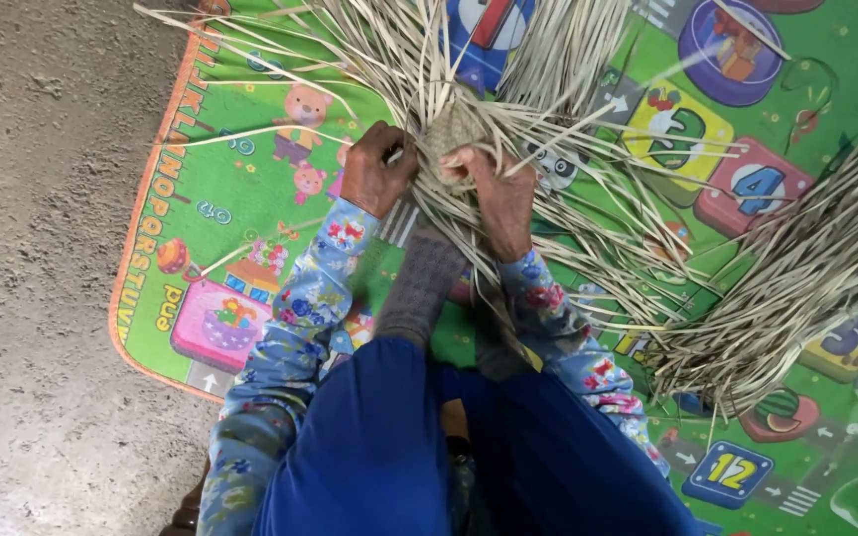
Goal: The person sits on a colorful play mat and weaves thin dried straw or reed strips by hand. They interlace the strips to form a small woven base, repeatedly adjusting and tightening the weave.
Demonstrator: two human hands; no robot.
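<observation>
Both forearms, in blue flowered sleeves, reach forward from the person's lap and bend inward so the 2 hands meet over the mat. The left hand (377, 169) is curled nearly closed, its fingers pinching thin pale straw strips at the left edge of a small woven piece (452, 132). The right hand (501, 194) is also closed, its fingers gripping the lower right side of that woven piece. The woven piece sits between the 2 hands, just above them, and loose straw strips (588, 189) fan out from it in every direction. A separate bundle of straw (796, 288) lies to the right on the bright children's play mat (240, 213). Grey concrete floor (42, 248) lies left of the mat.
</observation>
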